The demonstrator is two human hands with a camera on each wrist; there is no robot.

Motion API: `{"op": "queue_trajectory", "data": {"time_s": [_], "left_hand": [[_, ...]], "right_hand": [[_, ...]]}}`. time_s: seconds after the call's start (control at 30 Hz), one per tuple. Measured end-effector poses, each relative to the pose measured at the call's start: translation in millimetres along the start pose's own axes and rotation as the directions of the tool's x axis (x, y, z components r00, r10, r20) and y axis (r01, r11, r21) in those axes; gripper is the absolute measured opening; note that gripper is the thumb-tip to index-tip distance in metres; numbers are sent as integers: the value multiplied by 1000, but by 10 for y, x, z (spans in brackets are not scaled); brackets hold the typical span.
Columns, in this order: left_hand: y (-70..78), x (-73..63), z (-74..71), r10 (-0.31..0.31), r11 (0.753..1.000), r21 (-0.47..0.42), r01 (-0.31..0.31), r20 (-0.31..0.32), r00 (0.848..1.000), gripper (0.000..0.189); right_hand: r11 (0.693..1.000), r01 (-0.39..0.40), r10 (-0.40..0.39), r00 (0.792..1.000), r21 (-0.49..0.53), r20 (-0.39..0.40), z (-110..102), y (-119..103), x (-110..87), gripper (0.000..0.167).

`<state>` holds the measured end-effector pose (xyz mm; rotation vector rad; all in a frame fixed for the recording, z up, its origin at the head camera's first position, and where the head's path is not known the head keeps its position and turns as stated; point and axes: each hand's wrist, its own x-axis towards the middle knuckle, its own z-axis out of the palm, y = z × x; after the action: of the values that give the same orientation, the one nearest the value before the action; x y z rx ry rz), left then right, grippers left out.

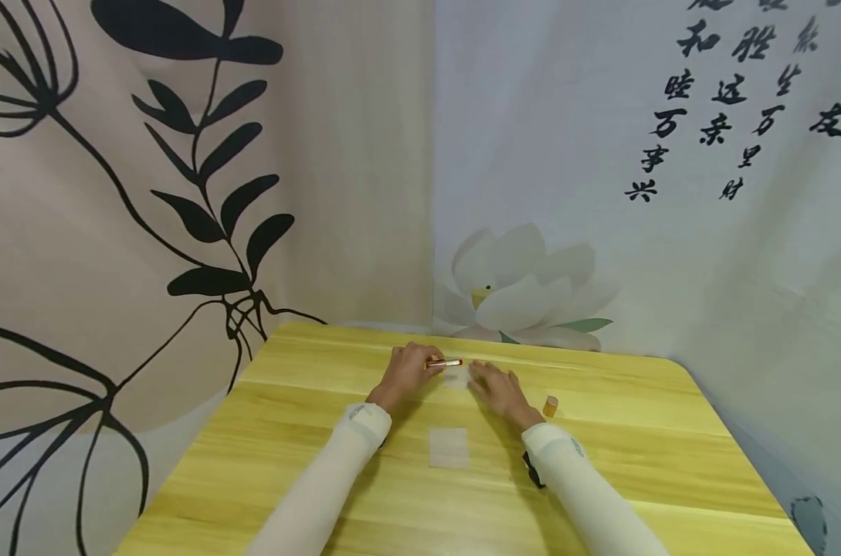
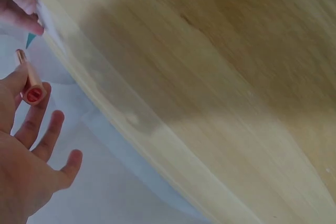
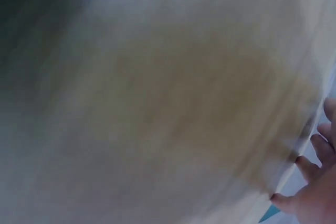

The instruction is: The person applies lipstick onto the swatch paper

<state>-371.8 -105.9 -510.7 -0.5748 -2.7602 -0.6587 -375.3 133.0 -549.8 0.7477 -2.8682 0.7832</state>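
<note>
My left hand (image 1: 408, 374) pinches an uncapped lipstick (image 1: 451, 362) between thumb and fingers, near the far edge of the table. Seen from the left wrist, the lipstick (image 2: 33, 85) has a shiny copper-coloured tube with a round red end, and the other fingers spread away from it. My right hand (image 1: 498, 392) is just right of the lipstick, its fingers extended beside a small thin white sheet (image 1: 456, 377). In the right wrist view the fingers of the right hand (image 3: 317, 187) are spread along the table edge.
A second pale, translucent square sheet (image 1: 449, 448) lies on the yellow wood-grain table (image 1: 281, 432) between the forearms. An orange-gold cap (image 1: 550, 406) stands right of the right hand. Printed curtains (image 1: 364, 170) hang behind the table's far edge.
</note>
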Motion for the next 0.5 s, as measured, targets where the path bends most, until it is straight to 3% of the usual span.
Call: {"op": "queue_trajectory", "data": {"time_s": [0.13,0.3,0.5], "left_hand": [[61,72,80,-26,1000,17,26,24,999,17],[107,125,126,-52,993,105,49,33,998,20],[127,142,146,-43,986,161,37,36,998,21]], "right_hand": [[999,-32,33,998,-15,45,-3,56,-5,50],[999,-42,42,997,-7,57,-13,68,-11,49],[999,-39,40,996,-18,76,-9,35,6,49]]}}
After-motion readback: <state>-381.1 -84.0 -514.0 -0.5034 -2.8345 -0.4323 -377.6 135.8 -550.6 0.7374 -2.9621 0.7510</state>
